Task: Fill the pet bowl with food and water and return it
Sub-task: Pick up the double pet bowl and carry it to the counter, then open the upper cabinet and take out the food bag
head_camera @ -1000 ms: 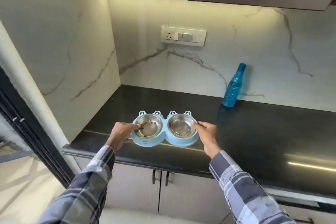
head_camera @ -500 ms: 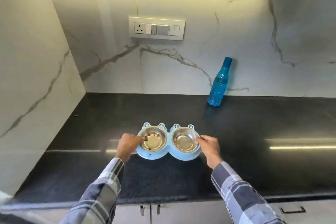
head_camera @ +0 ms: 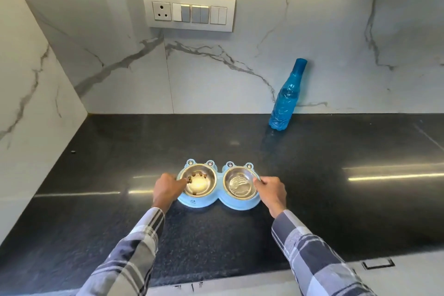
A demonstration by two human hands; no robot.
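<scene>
A light blue double pet bowl (head_camera: 217,202) with two steel cups sits on the black countertop (head_camera: 336,211). The left cup (head_camera: 199,181) holds a few brown kibble pieces. The right cup (head_camera: 240,185) shows a rippled, shiny bottom that looks like water. My left hand (head_camera: 165,190) grips the bowl's left end, thumb over the rim. My right hand (head_camera: 272,191) grips the right end the same way. A blue plastic water bottle (head_camera: 287,98) stands capped against the back wall, apart from both hands.
Marble walls close the counter at the back and the left. A switch panel (head_camera: 189,12) with a socket hangs on the back wall. The counter's front edge (head_camera: 216,281) runs below my sleeves, with cabinet handles (head_camera: 378,264) under it.
I have stepped closer to the counter. The bowl has moved inward from the front edge toward the counter's middle, both hands still on its ends.
</scene>
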